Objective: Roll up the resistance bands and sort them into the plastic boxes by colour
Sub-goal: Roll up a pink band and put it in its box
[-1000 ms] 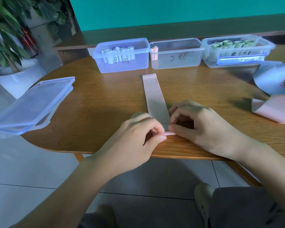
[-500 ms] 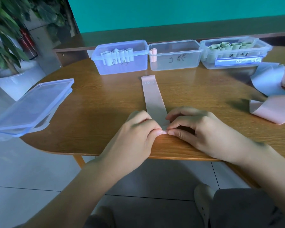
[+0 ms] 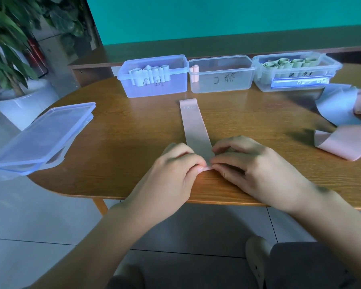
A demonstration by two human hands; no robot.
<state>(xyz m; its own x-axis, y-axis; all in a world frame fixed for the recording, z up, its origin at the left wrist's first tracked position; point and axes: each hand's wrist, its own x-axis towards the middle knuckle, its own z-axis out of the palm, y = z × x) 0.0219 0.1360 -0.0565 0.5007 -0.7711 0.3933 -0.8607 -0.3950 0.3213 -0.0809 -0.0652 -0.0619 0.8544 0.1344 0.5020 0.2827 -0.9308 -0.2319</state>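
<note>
A pink resistance band (image 3: 195, 126) lies flat on the wooden table (image 3: 133, 130), running away from me. My left hand (image 3: 171, 174) and my right hand (image 3: 252, 170) both pinch its near end, which is curled into a small roll between the fingertips. At the back stand three plastic boxes: a blue one (image 3: 154, 88) with several pale blue rolls, a clear middle one (image 3: 223, 84) with one pink roll (image 3: 194, 69), and a right one (image 3: 296, 80) with several green rolls.
Loose unrolled bands lie at the table's right edge, a blue one (image 3: 336, 105) and a pink one (image 3: 346, 142). Stacked box lids (image 3: 42, 134) overhang the table's left edge. A potted plant (image 3: 13, 97) stands on the floor at the left.
My thumbs and fingertips have closed together on the band's near end, and the short loose end seen earlier is now tucked into a small roll.
</note>
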